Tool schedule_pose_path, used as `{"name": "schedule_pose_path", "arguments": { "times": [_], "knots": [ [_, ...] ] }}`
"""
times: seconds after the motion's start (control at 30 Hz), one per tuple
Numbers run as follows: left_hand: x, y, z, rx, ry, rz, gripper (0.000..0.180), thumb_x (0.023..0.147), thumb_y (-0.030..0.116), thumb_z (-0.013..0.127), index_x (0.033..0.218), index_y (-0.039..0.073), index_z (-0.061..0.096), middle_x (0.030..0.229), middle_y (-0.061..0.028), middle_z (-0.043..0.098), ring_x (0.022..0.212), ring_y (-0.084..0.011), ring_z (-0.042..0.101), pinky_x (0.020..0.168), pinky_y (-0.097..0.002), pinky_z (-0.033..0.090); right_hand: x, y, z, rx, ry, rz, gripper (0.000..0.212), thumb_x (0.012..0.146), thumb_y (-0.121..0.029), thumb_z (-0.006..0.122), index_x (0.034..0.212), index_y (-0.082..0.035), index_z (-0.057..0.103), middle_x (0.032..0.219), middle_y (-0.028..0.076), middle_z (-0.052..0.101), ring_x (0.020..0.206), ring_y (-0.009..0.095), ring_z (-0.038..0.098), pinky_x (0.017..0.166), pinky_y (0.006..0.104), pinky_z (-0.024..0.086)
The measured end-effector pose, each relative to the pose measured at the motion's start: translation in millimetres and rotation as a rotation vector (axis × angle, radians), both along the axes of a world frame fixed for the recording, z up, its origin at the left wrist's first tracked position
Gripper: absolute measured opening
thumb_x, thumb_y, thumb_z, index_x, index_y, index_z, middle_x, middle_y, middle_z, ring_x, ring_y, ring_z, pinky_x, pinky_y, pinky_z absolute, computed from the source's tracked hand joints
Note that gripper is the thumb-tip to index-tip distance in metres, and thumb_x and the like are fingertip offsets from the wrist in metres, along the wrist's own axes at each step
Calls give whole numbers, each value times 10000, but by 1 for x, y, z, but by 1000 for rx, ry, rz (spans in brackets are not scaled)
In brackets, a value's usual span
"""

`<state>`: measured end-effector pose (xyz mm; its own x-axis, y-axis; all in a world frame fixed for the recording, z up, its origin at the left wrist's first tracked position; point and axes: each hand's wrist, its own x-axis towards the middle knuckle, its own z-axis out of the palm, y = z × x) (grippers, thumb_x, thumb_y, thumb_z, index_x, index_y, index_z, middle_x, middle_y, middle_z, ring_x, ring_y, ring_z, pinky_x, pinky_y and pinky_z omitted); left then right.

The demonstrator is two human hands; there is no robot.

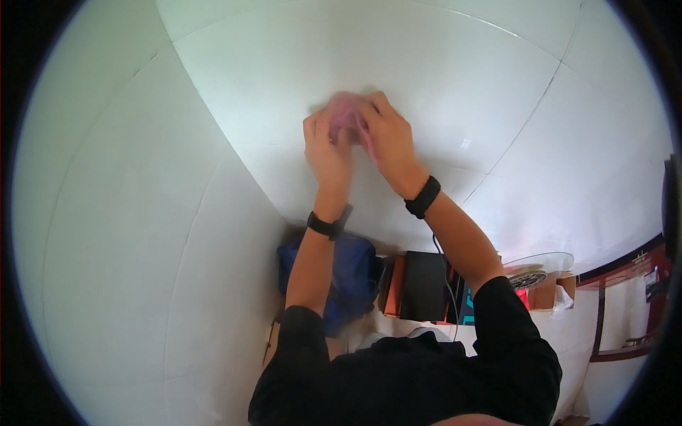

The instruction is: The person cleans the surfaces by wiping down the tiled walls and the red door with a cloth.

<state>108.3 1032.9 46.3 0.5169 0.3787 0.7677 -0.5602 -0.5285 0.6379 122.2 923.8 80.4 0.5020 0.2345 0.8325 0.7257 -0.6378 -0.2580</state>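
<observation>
Both my hands are raised in front of a white tiled wall (455,78), bunched round a crumpled pink cloth (346,108). My left hand (328,149) is closed on the cloth's left side, its fingers curled into the folds. On the other side, my right hand (392,135) grips it too, and a strip of cloth hangs down along the palm. Whether the cloth touches the wall cannot be made out. Each wrist wears a black band, one on the left (325,226) and one on the right (424,197).
A second tiled wall (135,213) meets this one in a corner at left. Low down stand a blue bag (352,266), a black box (424,287) with a dark cable (449,284) passing in front, and a cardboard box (543,295). A dark-framed opening (629,312) is at far right.
</observation>
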Motion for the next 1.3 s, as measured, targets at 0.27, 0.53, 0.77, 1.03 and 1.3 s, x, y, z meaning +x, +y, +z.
{"name": "schedule_pose_path", "arguments": {
  "times": [0.27, 0.53, 0.77, 1.03, 1.3],
  "knots": [
    [22, -56, 49, 121, -299, -36, 474, 787, -75, 605, 1221, 114, 631, 1109, -111, 563, 978, -262, 587, 815, -335, 507, 1, -52, 32, 133, -164, -208, 266, 838, -73, 617, 1101, -111, 619, 1004, 91, 576, 724, 333, 626, 603, 409, 514],
    [2, -110, -12, 141, -202, -244, 472, 809, -20, 658, 1255, 128, 605, 1166, -142, 580, 1040, -317, 611, 850, -370, 517, -25, -105, -35, 317, -83, -189, 383, 788, 59, 636, 1145, -80, 648, 911, 85, 524, 731, 227, 575, 646, 291, 485],
    [-5, -129, 23, 174, -90, -325, 484, 800, -13, 675, 1250, 152, 611, 1160, -90, 593, 1027, -276, 628, 801, -357, 537, -27, -139, -11, 311, -15, -175, 380, 778, 88, 623, 1124, -68, 644, 930, 92, 537, 773, 240, 580, 663, 297, 484],
    [19, -235, 112, 160, -397, -355, 390, 788, 7, 677, 1149, 152, 656, 1065, -67, 581, 901, -242, 641, 721, -321, 533, -9, -234, 69, 369, -365, -249, 264, 768, 60, 665, 1007, -47, 637, 958, 104, 579, 786, 285, 602, 656, 337, 494],
    [6, -330, 122, 304, -358, -411, 469, 765, -15, 689, 1191, 169, 629, 1083, -67, 586, 916, -251, 629, 758, -350, 531, -31, -321, 69, 494, -352, -338, 204, 788, 94, 637, 970, 2, 629, 852, 100, 513, 751, 241, 512, 666, 310, 452]
  ]
}}
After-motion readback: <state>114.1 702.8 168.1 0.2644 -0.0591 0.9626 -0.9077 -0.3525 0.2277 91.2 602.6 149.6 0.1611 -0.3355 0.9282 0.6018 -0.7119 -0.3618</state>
